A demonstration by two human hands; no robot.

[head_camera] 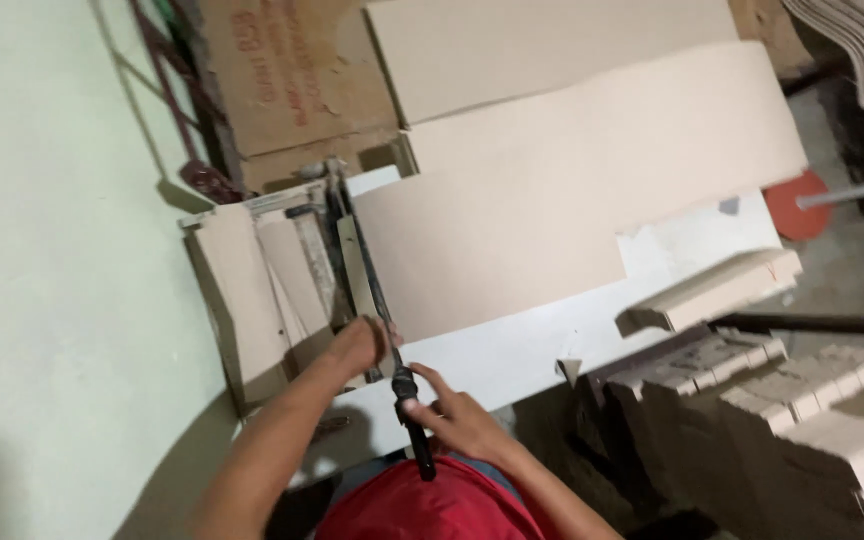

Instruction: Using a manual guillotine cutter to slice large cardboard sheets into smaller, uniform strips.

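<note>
- A pale green wall [42, 300] fills the left side of the view, seen from above at a tilt.
- A white work table [512, 350] runs from near centre to the right, with a dark, cluttered floor beyond it at far right.
- Large beige cardboard sheets [572, 190] lie across the table, overlapping toward the far side.
- Stacks of cut beige card pieces [802, 390] sit at near right, just beside the table edge.
- A red disc [790, 208] lies on the floor at far right.
- A lever-arm paper cutter [302, 260] stands at the table's left end; its long dark blade arm [367, 270] runs from far to near, ending in a black handle [412, 420].
- The left hand [357, 345] presses flat on card just left of the blade arm.
- The right hand [457, 415] curls loosely around the black handle, fingers partly spread.
- A red shirt [432, 510] shows at the near edge.
</note>
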